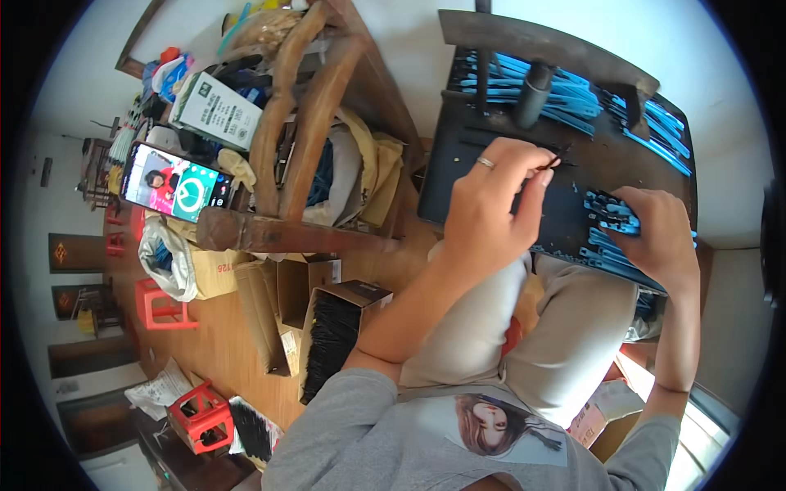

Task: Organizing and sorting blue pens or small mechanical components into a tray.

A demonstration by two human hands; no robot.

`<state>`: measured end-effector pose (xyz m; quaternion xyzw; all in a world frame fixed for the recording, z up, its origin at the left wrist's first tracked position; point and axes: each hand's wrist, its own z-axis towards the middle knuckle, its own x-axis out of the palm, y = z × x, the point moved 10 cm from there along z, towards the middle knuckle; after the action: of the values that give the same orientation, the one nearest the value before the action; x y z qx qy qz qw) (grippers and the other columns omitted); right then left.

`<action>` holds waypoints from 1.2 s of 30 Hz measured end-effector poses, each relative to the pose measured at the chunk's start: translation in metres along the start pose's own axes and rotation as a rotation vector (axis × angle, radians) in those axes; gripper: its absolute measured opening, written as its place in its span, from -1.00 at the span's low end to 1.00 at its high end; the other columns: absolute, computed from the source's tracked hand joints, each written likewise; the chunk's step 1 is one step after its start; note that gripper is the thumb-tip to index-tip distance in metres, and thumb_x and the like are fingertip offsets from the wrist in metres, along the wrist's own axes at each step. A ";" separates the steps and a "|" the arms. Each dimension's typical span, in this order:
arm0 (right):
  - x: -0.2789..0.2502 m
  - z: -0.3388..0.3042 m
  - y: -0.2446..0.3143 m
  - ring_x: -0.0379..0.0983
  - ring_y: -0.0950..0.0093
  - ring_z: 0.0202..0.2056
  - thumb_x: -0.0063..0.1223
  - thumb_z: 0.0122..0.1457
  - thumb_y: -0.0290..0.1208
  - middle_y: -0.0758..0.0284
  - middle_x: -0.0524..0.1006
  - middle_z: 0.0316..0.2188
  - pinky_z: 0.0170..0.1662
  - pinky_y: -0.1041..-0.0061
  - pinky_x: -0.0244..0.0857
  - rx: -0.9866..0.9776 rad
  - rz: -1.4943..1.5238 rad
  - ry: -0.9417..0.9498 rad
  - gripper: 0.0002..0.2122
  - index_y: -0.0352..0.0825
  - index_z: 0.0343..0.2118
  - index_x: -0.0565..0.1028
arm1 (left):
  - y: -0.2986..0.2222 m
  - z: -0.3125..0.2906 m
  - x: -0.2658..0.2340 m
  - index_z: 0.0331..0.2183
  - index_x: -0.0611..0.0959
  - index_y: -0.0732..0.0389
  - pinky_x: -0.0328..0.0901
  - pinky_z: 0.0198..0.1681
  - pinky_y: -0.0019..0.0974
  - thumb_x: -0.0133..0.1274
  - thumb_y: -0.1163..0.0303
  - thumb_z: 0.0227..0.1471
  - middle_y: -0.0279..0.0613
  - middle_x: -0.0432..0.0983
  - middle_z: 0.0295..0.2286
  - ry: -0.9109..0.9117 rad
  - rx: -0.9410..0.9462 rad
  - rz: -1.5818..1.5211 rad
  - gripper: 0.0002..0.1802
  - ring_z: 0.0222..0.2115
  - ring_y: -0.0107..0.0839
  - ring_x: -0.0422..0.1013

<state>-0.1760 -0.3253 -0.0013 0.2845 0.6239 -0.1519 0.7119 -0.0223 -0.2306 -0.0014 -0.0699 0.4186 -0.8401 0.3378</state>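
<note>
My left hand (pixel 501 196), wearing a ring, is raised over the dark worktop (pixel 446 172), thumb and forefinger pinched on a small thin black piece (pixel 563 157). My right hand (pixel 657 233) is curled round a bundle of blue strips with black ends (pixel 610 211) at the worktop's near right; its fingertips are partly hidden. More loose blue strips (pixel 602 255) lie along the near edge, just below that bundle. Thin black rods (pixel 491 135) lie farther back on the worktop. Exactly what the strips are cannot be told.
Behind stands a dark frame with a thick post (pixel 534 94), blue strip piles (pixel 565 102) around it. At left, a wooden chair (pixel 307 233) holds a lit phone (pixel 176 182) and a white-green box (pixel 217 110). On the floor are a carton of black strips (pixel 332 331) and a red stool (pixel 164 304).
</note>
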 end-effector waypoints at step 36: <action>-0.050 -0.015 -0.004 0.29 0.58 -0.53 0.26 -0.02 -0.59 0.30 0.44 -0.54 -0.42 0.65 0.21 -0.203 0.299 -0.387 -0.78 -0.48 -0.36 0.41 | -0.015 -0.009 -0.033 -0.26 0.53 0.40 0.48 -0.36 -0.40 0.01 0.72 0.02 0.00 0.54 -0.32 -0.041 0.050 -0.106 -0.83 -0.34 -0.34 0.54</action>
<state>-0.1987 -0.3268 0.0458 0.2664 0.4394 -0.0333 0.8572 -0.0082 -0.1980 0.0098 -0.1005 0.3861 -0.8655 0.3029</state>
